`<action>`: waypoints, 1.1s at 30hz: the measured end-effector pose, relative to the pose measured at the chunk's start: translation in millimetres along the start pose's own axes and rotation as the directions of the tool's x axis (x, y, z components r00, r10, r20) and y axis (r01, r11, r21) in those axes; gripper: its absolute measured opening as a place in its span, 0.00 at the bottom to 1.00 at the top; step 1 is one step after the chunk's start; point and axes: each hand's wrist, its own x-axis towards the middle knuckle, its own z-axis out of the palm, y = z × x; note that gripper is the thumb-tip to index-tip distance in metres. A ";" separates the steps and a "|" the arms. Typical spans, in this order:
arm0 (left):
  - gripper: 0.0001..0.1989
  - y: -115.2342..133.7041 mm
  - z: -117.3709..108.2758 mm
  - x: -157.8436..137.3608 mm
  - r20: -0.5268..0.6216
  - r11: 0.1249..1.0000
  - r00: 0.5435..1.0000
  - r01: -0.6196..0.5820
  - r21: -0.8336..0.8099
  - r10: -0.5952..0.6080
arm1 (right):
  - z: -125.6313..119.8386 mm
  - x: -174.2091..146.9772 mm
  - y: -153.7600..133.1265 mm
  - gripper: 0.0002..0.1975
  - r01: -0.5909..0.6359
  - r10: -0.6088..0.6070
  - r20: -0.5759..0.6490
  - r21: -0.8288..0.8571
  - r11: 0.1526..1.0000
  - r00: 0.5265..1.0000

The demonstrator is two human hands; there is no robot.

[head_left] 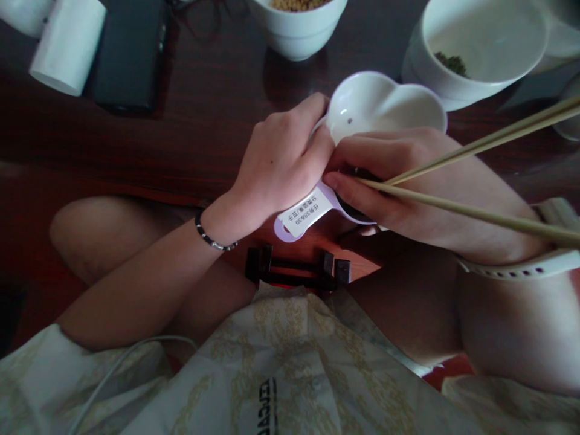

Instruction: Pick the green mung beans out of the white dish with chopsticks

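A white, lobed dish (380, 106) with a lavender rim and handle is tilted toward me in front of my body. A small dark spot shows on its inner surface. My left hand (290, 148), with a beaded bracelet on the wrist, is closed on the dish's left edge. Below it the dish's handle carries a printed white label (306, 211). My right hand (394, 175) is closed around a pair of chopsticks (471, 208), whose thick ends spread out to the right. The hand covers their tips and the near part of the dish.
A white bowl of tan grains (296, 33) stands beyond the dish. Right of it is a white bowl (489, 48) with a little dark green matter inside. At the far left lie a black box (129, 54) and a white cylinder (67, 45). Dark brackets (294, 269) sit below the hands.
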 end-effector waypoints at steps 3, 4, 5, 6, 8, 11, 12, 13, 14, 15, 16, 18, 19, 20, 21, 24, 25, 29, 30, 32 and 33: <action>0.12 0.0 0.0 0.8 0.005 1.000 1.000 0.021 -0.015 -0.021 | -1.4 0.4 -2.5 0.12 -0.027 0.027 0.005 0.039 0.999 1.000; 0.13 -0.4 0.2 1.1 0.016 0.999 0.999 0.029 -0.022 -0.029 | -1.8 0.8 -2.6 0.12 -0.028 0.028 0.005 0.039 0.999 1.000; 0.13 -0.9 0.4 1.4 0.024 0.999 0.999 0.036 -0.029 -0.035 | -2.1 1.2 -2.5 0.13 -0.030 0.029 0.004 0.036 0.999 1.000; 0.12 -1.4 0.6 1.6 0.027 0.999 0.999 0.038 -0.036 -0.037 | -2.4 1.8 -2.3 0.13 -0.028 0.028 0.014 0.038 0.999 1.000; 0.12 -2.1 0.9 1.5 0.018 0.999 0.999 0.030 -0.044 -0.029 | -2.6 2.7 -1.7 0.14 -0.035 0.034 0.030 0.048 0.998 0.999; 0.11 -2.2 0.9 0.9 0.005 0.999 1.000 0.016 -0.038 -0.016 | -1.3 2.8 -0.8 0.14 -0.031 0.030 0.022 0.051 0.998 0.999; 0.11 -2.2 0.9 0.8 0.009 0.999 1.000 0.018 -0.031 -0.018 | -0.5 2.5 -0.5 0.14 -0.027 0.027 0.010 0.047 0.999 1.000; 0.11 -2.3 0.9 0.8 0.018 1.000 1.000 0.022 -0.022 -0.021 | 0.5 2.2 0.0 0.13 -0.020 0.020 0.000 0.043 0.999 1.000; 0.10 -2.6 0.9 0.8 0.026 1.000 0.999 0.026 -0.015 -0.026 | 1.4 2.0 0.6 0.13 -0.006 0.006 -0.004 0.043 0.999 1.000; 0.10 -3.0 1.1 0.8 0.033 0.999 0.999 0.032 -0.010 -0.032 | 2.4 1.8 1.2 0.12 0.007 -0.006 -0.010 0.044 0.999 1.000; 0.10 -3.5 1.4 0.8 0.037 0.999 0.999 0.038 -0.008 -0.037 | 3.2 1.8 1.8 0.12 0.019 -0.018 -0.019 0.050 0.999 1.000; 0.11 -4.8 2.3 0.7 0.039 0.999 0.998 0.042 -0.009 -0.041 | 4.2 1.9 2.7 0.12 0.037 -0.036 -0.022 0.060 0.997 0.999; 0.11 -5.4 2.8 0.5 0.037 0.999 0.998 0.041 -0.008 -0.041 | 4.5 1.9 3.0 0.11 0.039 -0.038 -0.024 0.061 0.997 0.999; 0.12 -5.9 3.2 0.2 0.036 0.999 0.999 0.037 -0.005 -0.037 | 4.8 1.9 3.2 0.11 0.037 -0.036 -0.026 0.057 0.998 0.999; 0.12 -6.4 3.4 -0.2 0.035 0.999 0.999 0.032 0.001 -0.032 | 5.0 1.8 3.3 0.11 0.032 -0.031 -0.028 0.049 0.998 0.999; 0.13 -7.1 3.5 -1.2 0.036 1.000 0.999 0.019 0.023 -0.020 | 6.2 1.3 3.4 0.11 0.031 -0.031 -0.042 0.007 0.999 0.999; 0.13 -7.2 3.4 -1.3 0.035 0.999 0.999 0.013 0.030 -0.014 | 6.6 1.2 3.4 0.12 0.029 -0.029 -0.040 -0.002 1.000 0.999; 0.13 -8.0 2.9 -1.4 0.025 0.999 1.000 -0.006 0.051 0.005 | 6.9 0.9 3.3 0.11 0.012 -0.012 -0.024 0.009 1.000 1.000; 0.13 -8.2 3.0 -1.3 0.025 0.999 1.000 -0.008 0.053 0.007 | 6.7 0.9 3.3 0.11 0.010 -0.010 -0.024 0.011 1.000 1.000; 0.13 -8.5 3.4 -1.3 0.026 0.999 1.000 -0.007 0.050 0.005 | 6.4 1.0 3.4 0.11 0.010 -0.010 -0.026 0.007 1.000 1.000; 0.13 -8.7 3.5 -1.3 0.027 0.999 1.000 -0.005 0.046 0.004 | 6.3 1.1 3.5 0.11 0.009 -0.009 -0.025 0.003 1.000 1.000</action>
